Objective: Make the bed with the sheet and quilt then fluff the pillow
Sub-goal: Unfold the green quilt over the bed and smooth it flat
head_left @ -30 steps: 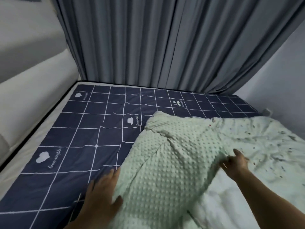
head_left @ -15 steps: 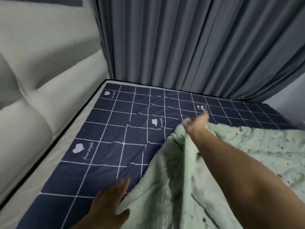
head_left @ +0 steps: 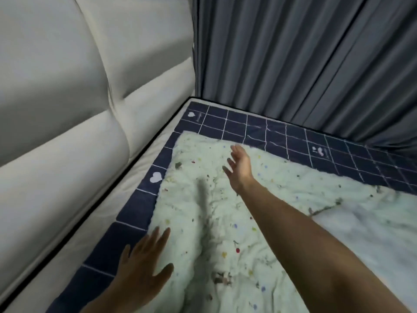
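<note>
A: We see the quilt [head_left: 259,222], pale green with small coloured specks, spread over the navy grid-patterned sheet [head_left: 293,143]. Its near corner lies toward the padded cream headboard [head_left: 79,98], and a strip of the sheet shows along the quilt's left and far edges.

B: We agree. Where do we put the left hand [head_left: 144,265]?

A: At the quilt's left edge, low in the view. Its fingers are straight and spread, palm down, lying across the border where quilt meets sheet. It grips nothing.

B: And the right hand [head_left: 240,164]?

A: We find it stretched far forward over the quilt's far corner, fingers loose and fanned apart, holding nothing. We cannot tell whether the palm touches the fabric or hangs just above it.

B: We also note a dark crease running down the quilt between the two arms, and wrinkles toward the right.

A: Yes. Beyond the sheet's far edge hang grey pleated curtains [head_left: 304,64]. A pale band of mattress [head_left: 67,251] shows between the sheet and the headboard. We see no pillow in view.
</note>
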